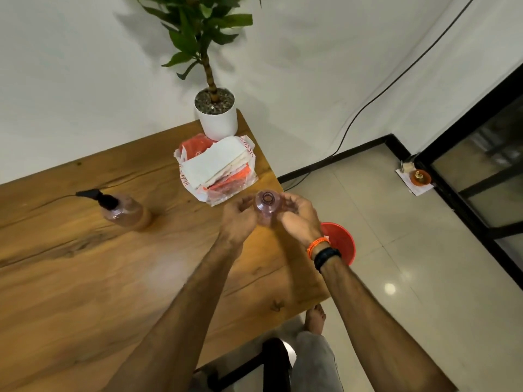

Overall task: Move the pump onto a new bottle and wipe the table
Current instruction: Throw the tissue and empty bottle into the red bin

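Wood-grain planks of the brown table carried, at far left, an amber plastic bottle standing upright with the black pump screwed on, its spout pointing left. Well to its right, the left hand and right hand together clasped an empty clear pinkish bottle, neck up and open. The pump lay left of both hands, nearer the left one.

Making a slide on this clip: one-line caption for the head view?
Both hands, left hand and right hand, hold an open pumpless bottle; the pump bottle stands on the wooden table.
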Demonstrator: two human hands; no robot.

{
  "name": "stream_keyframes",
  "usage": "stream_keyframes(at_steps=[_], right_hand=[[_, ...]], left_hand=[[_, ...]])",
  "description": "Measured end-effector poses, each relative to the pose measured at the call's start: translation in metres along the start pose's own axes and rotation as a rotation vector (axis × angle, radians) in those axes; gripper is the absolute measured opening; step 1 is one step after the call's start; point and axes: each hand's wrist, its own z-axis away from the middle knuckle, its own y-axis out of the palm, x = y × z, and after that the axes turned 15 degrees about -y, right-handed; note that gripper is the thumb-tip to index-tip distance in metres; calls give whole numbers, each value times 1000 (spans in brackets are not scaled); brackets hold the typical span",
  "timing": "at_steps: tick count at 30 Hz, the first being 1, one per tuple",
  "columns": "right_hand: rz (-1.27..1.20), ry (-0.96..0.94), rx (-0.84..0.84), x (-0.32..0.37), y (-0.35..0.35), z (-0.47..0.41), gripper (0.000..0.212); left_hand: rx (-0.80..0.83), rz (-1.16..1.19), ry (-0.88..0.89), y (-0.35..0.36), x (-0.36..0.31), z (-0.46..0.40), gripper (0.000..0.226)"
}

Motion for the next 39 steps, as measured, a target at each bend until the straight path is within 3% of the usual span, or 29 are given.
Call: stream_keyframes(at_steps=[3,9,12,15,20,26,29,32,39], right_hand=[[-36,-6,-1,0,-3,1,41],[-215,-82,-127,3,-45,7,40],[-277,-95,-210,-10,-81,6,41],[-293,-63,-264,-30,-108,3,39],[-358,49,-376,-94,-156,-14,39],[-412,217,-382,-195,-179,-37,47],[-412,301,-369,-243,-177,-47,47],[-421,381,-368,-288,-172,-57,46],[-405,482,-306,-365,-163,-80,48]], left_hand=[[31,13,20,5,-1,0,29],[116,-4,103,40,-18,0,26],[170,-87,108,80,-22,-10,36],[197,-120,64,115,-19,-22,26],[215,-157,-19,191,6,-74,28],[225,-245,-215,262,63,-152,28],[187,-321,-300,284,98,-189,34],[167,-326,-367,298,133,-222,23],[94,-454,-470,320,184,-282,33]])
